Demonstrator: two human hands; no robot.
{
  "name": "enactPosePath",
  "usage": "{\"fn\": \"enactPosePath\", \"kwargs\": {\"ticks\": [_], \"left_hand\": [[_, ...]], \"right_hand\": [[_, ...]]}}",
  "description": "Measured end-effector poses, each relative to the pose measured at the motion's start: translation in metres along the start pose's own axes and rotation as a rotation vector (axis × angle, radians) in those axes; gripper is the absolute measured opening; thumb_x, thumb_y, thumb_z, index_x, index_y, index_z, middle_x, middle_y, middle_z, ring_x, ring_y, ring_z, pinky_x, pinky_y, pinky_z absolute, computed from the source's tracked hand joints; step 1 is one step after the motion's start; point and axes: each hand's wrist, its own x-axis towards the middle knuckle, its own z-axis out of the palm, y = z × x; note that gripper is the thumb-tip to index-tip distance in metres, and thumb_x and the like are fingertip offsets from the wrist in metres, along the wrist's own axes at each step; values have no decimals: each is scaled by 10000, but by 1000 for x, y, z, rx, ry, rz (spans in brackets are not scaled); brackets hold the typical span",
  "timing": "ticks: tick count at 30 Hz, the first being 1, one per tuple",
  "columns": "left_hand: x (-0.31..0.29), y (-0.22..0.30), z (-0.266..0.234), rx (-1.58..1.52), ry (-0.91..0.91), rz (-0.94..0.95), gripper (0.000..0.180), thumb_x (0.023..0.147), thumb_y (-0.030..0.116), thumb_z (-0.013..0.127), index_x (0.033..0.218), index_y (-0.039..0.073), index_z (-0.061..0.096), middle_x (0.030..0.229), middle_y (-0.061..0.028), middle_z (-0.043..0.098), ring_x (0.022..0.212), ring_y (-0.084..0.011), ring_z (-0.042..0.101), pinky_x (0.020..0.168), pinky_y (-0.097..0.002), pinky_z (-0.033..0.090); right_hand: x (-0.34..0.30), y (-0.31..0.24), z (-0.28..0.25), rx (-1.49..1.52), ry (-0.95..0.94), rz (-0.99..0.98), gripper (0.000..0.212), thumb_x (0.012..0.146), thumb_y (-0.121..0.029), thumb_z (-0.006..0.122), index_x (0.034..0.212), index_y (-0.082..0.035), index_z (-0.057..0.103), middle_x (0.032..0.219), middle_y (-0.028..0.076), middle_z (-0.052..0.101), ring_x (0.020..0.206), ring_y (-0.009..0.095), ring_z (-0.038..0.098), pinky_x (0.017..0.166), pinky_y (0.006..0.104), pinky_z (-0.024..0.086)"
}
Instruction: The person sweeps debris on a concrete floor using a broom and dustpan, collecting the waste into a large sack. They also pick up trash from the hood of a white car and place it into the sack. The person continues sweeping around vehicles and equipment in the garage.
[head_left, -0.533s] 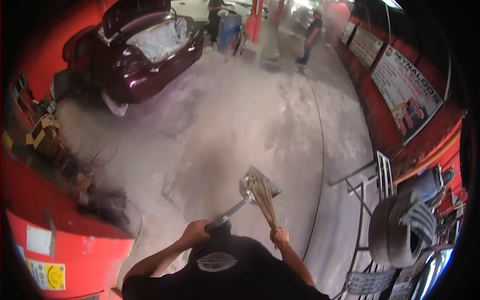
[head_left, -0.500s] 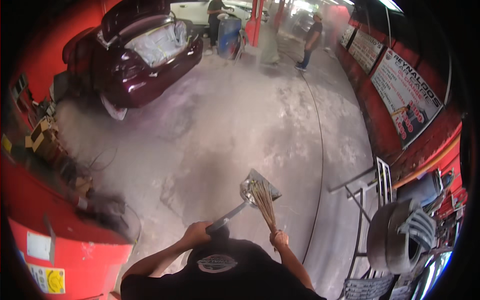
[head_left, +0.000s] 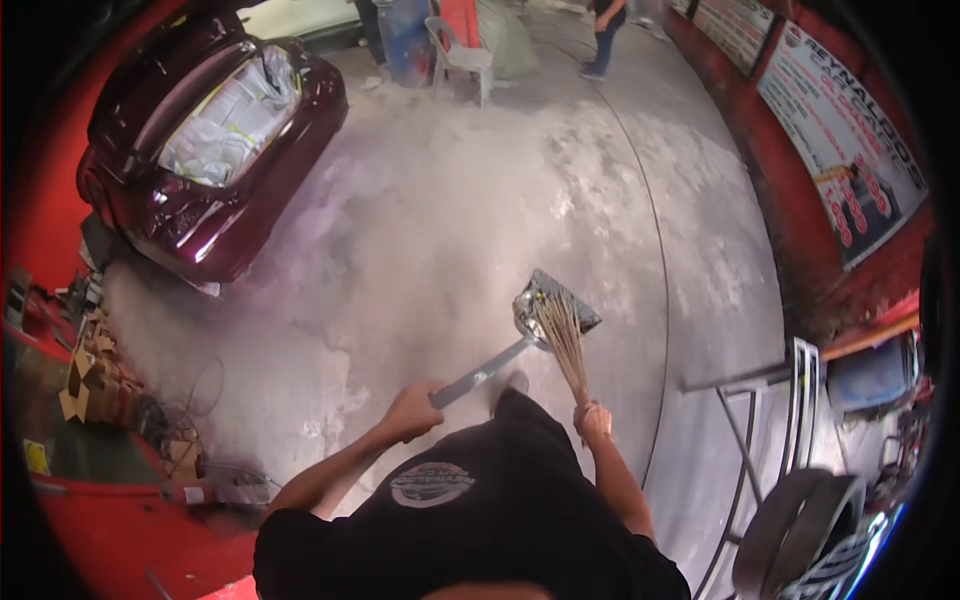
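Note:
My left hand (head_left: 412,413) is wrapped round the grey handle of a dustpan (head_left: 529,322), which reaches out in front of me. Some debris lies in its pan, though the broom hides part of it. In my right hand (head_left: 593,421) is the bound end of a stick broom (head_left: 566,345). The broom's bristles fan out over the pan and touch or overlap its inside.
A dark red car (head_left: 215,160) with its trunk raised and masked stands at the left. Cardboard boxes (head_left: 95,385) sit below it. A cable (head_left: 660,250) crosses the floor. Tires (head_left: 800,530) and a metal frame (head_left: 750,430) are at the right. A person (head_left: 605,35) stands far ahead.
The view has shifted forward, with the car and far chair lower in it. Both hands still grip the dustpan and broom, which appear slightly higher and further right.

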Motion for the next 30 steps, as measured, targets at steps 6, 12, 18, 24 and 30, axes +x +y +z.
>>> {"fn": "enactPosePath", "kwargs": {"ticks": [6,12,18,24,30], "left_hand": [[151,94,-56,19,124,72,578,735,37,624,1299,141,696,624,-38,585,456,-116,530,410,-305,394],[301,188,-122,-57,148,-14,629,718,20,631,1345,65,650,648,-66,608,474,-140,556,433,-320,425],[488,291,-204,31,91,-178,503,708,146,690,1204,68,714,986,-195,748,923,-320,725,822,-401,542],[667,383,-271,92,108,-7,554,682,71,647,1233,59,701,930,-219,739,845,-350,720,781,-410,549],[851,460,-312,-5,83,-52,637,683,-13,610,1320,-23,632,719,-134,661,552,-198,640,540,-341,505]], "right_hand": [[209,-19,-81,-106,-95,-93,366,955,-349,568,1119,-46,688,1069,230,707,983,402,706,879,488,560],[421,-46,-131,-140,-152,-83,396,976,-368,523,1079,-18,676,1054,212,722,1019,376,707,890,480,558],[616,-69,-177,-190,-120,-190,357,978,-327,513,1000,-28,707,992,209,724,951,376,721,844,484,571],[799,-81,-268,-162,-195,-84,538,995,-269,485,1504,-125,389,1063,274,677,958,448,687,826,529,560],[980,-105,-339,-97,-144,-103,516,968,-241,529,1459,-128,420,984,234,697,893,410,710,788,503,574]]}}
